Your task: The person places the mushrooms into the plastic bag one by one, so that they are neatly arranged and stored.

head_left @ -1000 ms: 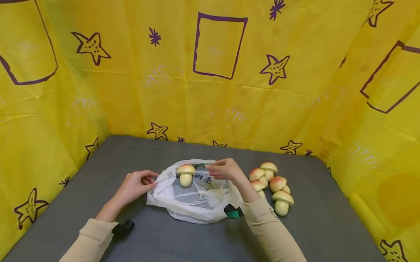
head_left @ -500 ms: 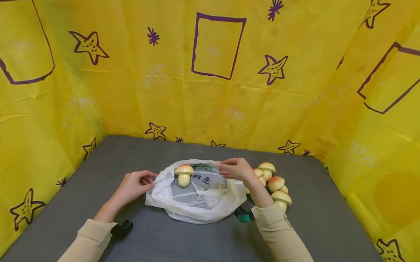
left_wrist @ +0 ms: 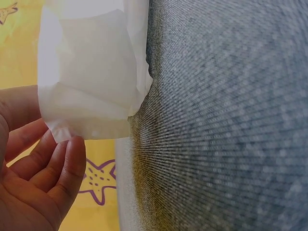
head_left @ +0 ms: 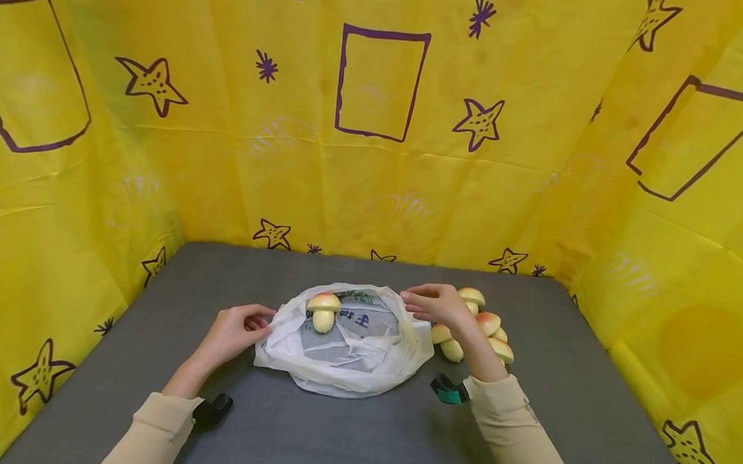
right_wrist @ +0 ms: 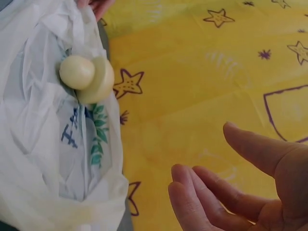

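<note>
A white plastic bag [head_left: 338, 381] with dark print lies open-mouthed on the dark table. One toy mushroom [head_left: 324, 313], with a cream stem and orange-tinted cap, lies in it. At the bag's left edge, my left hand [head_left: 232, 330] pinches the plastic; in the left wrist view the thumb [left_wrist: 19, 103] goes behind the bag film [left_wrist: 96, 62]. My right hand [head_left: 437, 305] hovers just right of the bag's rim, holding nothing. Its fingers [right_wrist: 185, 197] and thumb are spread apart in the right wrist view. Several more mushrooms [head_left: 486, 323] lie under and behind the right forearm, partly hidden.
Yellow cloth walls [head_left: 372, 211] with purple stars and frames enclose the dark grey table [head_left: 310, 439] at the back and both sides. Black straps with small devices sit at both wrists, such as the dark device [head_left: 213, 410] by the left sleeve.
My right hand has moved right, from over the bag's far rim to beyond its right side, nearer the mushroom pile. The left hand keeps its place at the bag's edge.
</note>
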### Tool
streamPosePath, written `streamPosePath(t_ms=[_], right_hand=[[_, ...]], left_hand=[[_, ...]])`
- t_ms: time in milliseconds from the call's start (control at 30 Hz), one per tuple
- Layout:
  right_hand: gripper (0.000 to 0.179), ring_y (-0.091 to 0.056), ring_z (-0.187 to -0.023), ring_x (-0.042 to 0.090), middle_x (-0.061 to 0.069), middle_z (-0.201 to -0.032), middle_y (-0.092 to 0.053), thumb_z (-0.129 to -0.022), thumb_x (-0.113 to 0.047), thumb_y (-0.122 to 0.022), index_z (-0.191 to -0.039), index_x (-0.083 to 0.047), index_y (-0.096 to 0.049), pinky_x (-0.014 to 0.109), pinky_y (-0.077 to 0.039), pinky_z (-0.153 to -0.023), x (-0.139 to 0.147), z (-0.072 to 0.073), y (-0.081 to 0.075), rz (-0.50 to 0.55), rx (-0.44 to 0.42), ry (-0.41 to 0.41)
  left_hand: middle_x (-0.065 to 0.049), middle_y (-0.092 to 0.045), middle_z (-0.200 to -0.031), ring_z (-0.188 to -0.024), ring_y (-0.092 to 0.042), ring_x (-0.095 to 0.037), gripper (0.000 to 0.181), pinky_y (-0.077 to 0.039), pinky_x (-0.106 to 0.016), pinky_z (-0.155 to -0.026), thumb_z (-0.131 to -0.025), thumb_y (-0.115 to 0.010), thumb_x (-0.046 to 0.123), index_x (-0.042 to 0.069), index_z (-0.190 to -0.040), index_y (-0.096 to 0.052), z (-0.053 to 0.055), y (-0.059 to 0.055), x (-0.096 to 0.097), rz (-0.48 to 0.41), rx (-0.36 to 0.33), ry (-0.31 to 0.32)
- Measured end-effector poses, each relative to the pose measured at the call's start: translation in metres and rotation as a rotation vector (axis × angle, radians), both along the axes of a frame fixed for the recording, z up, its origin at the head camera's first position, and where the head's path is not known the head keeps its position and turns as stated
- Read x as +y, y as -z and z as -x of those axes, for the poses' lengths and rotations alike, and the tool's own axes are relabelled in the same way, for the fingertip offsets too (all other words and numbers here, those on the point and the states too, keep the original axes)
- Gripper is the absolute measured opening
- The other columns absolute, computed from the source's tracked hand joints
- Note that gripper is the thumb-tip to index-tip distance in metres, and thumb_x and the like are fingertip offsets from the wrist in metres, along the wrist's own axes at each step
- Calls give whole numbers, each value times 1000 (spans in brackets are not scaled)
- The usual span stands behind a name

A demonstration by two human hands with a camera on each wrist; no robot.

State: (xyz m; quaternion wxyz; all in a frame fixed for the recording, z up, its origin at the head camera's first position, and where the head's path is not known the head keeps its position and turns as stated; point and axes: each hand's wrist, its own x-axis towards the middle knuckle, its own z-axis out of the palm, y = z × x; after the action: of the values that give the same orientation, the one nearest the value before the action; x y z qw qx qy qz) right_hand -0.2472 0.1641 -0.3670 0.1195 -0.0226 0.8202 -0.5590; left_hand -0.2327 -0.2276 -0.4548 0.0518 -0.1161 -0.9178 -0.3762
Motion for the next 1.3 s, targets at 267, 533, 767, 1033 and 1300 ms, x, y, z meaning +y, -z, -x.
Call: streamPosePath(t_ms=[267, 533, 767, 1033, 1300], right_hand=[[53, -62, -111, 33, 21, -123, -61, -89, -33, -66, -127, 2, -57, 42, -49, -92, 25, -3, 4, -27, -24, 27], [53, -59, -115, 35, 24, -128, -57, -90, -29, -64, -129, 5, -53, 39, -50, -92, 44, -7, 5, -11, -40, 56], [55, -61, -113, 29, 21, -127, -58, -90, -32, -64, -132, 2, -51, 34, -51, -90, 61, -12, 6, -36, -69, 118], [60, -60, -114, 30, 23, -129, -57, -92, -34, -61, -136, 3, -47, 42, -47, -97, 80, -19, 7, -28, -54, 122], [60, -65, -107, 25, 22, -123, -61, -90, -31, -64, -132, 9, -48, 39, -50, -92, 99, -27, 13, 19, -56, 151]], left_hand=[[-1, -66, -79, -70, -58, -13, 24, -49, -22, -61, -80, -72, 12, 9, -104, -70, 0, 1, 0, 12, 13, 4], [0, -66, -78, -69, -59, -12, 24, -49, -21, -61, -80, -73, 11, 9, -104, -70, 0, 1, 0, 19, 25, 9], [0, -66, -77, -68, -59, -11, 23, -48, -21, -60, -79, -74, 10, 8, -102, -71, -1, -1, 2, 20, 49, 3], [-1, -67, -79, -69, -58, -12, 24, -48, -21, -61, -80, -74, 11, 7, -103, -70, 0, -3, 3, 16, 38, 9], [-1, -66, -79, -68, -58, -11, 24, -49, -21, -61, -80, -74, 11, 8, -103, -71, -1, -1, 3, 14, 49, 8]])
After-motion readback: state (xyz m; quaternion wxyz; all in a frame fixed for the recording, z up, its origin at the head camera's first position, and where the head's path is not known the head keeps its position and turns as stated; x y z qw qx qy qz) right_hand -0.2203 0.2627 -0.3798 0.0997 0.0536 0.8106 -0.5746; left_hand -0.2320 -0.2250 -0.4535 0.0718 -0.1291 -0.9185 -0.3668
